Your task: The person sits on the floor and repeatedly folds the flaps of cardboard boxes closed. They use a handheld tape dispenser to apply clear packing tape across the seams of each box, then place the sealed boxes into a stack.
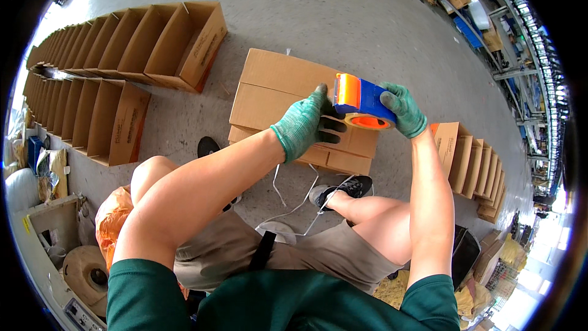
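My right hand, in a green knitted glove, grips a blue and orange tape dispenser by its rear end. A roll of tape with an orange core shows on the dispenser's underside. Close to the dispenser's front end is my left hand, in a green glove with dark fingertips. Its fingers are spread, with nothing visible in them; whether a fingertip touches the dispenser I cannot tell. Beneath both hands lies a closed brown cardboard box, its top flaps folded down. The dispenser is held above the box's right side.
Two long rows of open cardboard boxes stand at the left, and a shorter row at the right. White strapping lies loose on the floor by my feet. A machine with a reel is at lower left; loaded shelving lines the right.
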The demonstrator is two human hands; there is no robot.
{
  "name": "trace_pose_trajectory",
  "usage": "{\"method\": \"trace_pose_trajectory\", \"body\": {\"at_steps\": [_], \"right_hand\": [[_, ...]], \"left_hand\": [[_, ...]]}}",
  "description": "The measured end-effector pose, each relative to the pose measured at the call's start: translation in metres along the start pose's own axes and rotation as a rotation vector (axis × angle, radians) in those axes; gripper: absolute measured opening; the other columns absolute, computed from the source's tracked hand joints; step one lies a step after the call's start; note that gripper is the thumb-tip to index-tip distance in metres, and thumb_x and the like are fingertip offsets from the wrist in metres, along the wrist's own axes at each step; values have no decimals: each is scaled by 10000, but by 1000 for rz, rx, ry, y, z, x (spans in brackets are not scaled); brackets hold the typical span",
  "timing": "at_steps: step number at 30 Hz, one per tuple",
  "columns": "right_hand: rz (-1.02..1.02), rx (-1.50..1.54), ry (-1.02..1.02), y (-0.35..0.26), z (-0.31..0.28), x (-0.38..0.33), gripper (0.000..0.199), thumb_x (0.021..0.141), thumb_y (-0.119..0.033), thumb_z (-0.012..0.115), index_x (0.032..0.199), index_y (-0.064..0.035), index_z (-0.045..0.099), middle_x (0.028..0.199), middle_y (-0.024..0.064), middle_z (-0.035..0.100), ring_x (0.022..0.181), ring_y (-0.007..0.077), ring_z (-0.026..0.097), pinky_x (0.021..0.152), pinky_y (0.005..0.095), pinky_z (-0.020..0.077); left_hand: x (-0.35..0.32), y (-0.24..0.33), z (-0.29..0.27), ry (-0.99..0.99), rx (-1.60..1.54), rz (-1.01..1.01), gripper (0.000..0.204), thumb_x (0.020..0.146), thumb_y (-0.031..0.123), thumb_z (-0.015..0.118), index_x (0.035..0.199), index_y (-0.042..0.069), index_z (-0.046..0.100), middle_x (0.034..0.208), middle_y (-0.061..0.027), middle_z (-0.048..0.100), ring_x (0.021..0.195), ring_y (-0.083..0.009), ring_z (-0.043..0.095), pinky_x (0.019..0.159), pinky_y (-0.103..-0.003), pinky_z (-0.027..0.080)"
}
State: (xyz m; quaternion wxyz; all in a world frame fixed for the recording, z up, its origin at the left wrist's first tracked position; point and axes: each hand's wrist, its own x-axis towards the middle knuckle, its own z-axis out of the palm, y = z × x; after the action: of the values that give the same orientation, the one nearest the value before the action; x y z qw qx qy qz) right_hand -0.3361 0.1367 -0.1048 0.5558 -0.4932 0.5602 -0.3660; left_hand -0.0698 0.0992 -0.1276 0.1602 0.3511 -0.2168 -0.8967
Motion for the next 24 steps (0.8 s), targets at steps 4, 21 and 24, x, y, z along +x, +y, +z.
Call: {"method": "trace_pose_trajectory", "body": {"at_steps": [4,21,24], "right_hand": [[-21,-6,6,1,1,0,300,872,-417,741,874,-121,688,783,-90,596,721,16,519,638,200,439],[35,-416,-133,-49,30,15,549,780,-543,782,986,-42,694,775,0,641,707,71,578,630,268,496],[89,-494,-140,-58,43,23,545,776,-557,776,940,-43,699,747,14,644,702,73,577,621,271,490]], "left_hand": [[-1,-3,2,-8,14,33,571,1021,526,393,1220,19,565,1044,-151,636,909,-272,646,803,-431,551],[-40,65,-122,828,516,668,299,1046,236,458,1179,-15,549,984,-106,628,872,-176,587,791,-324,510],[-38,62,-135,835,407,656,288,1055,229,443,1165,-14,550,942,-80,612,825,-152,556,766,-300,492]]}}
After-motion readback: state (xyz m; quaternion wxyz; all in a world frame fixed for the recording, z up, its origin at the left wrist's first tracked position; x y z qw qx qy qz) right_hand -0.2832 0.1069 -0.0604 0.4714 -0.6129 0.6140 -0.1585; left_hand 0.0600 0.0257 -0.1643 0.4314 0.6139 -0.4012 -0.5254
